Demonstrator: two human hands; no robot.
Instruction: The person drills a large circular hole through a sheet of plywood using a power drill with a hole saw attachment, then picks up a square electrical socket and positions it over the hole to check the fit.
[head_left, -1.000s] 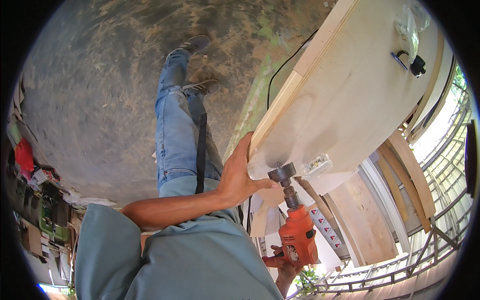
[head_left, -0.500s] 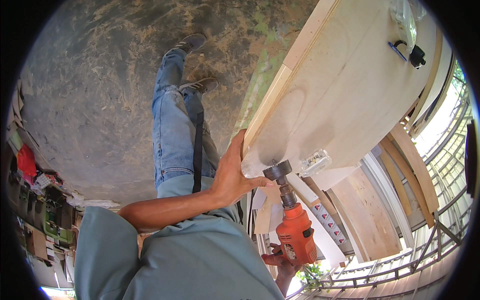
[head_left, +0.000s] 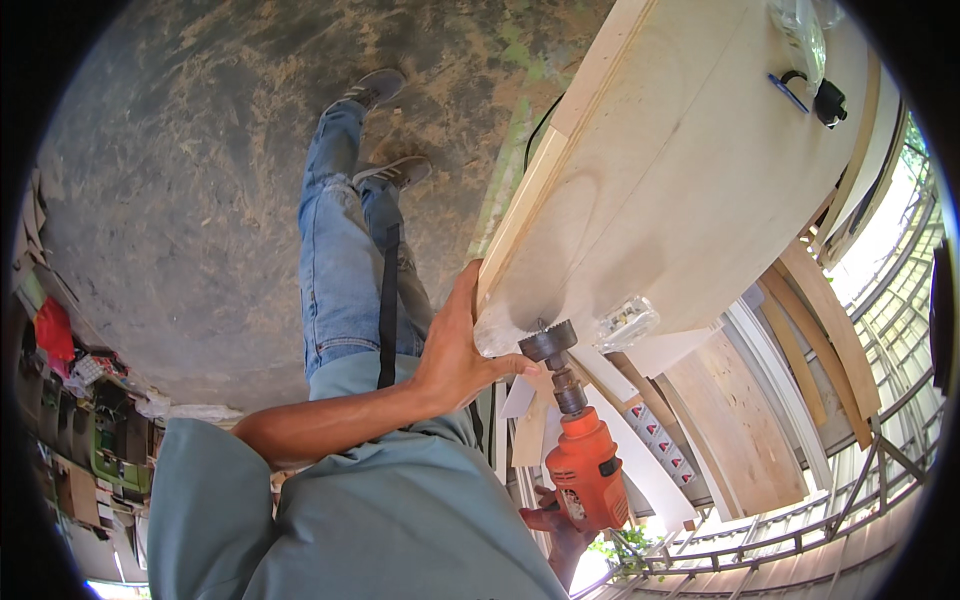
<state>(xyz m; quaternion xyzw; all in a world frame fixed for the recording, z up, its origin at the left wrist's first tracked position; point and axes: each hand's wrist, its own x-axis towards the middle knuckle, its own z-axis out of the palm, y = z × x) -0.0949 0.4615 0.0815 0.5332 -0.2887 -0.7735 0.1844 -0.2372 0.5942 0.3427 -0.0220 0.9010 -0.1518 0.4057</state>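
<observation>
My right hand (head_left: 565, 535) is closed round the handle of an orange power drill (head_left: 588, 470). In the drill's chuck sits a dark, toothed hole saw (head_left: 548, 342), its pilot bit at the near end of a pale wooden panel (head_left: 660, 190). Whether the bit touches the wood I cannot tell. My left hand (head_left: 455, 345) grips the panel's near left corner. Its thumb stretches toward the hole saw, just short of it, and some of its fingers are hidden by the panel edge.
A small clear bag of hardware (head_left: 628, 322) lies on the panel near the hole saw. Farther up are a blue pen (head_left: 788, 92), a black object (head_left: 830, 103) and a clear plastic bag (head_left: 803, 40). Wooden boards (head_left: 735, 425) stand at right. A dark cord (head_left: 533, 135) shows beside the panel.
The drill and both hands sit slightly farther left in the picture, along with the panel, as the view shifts. The cord beside the panel has come into sight. Both grips are unchanged.
</observation>
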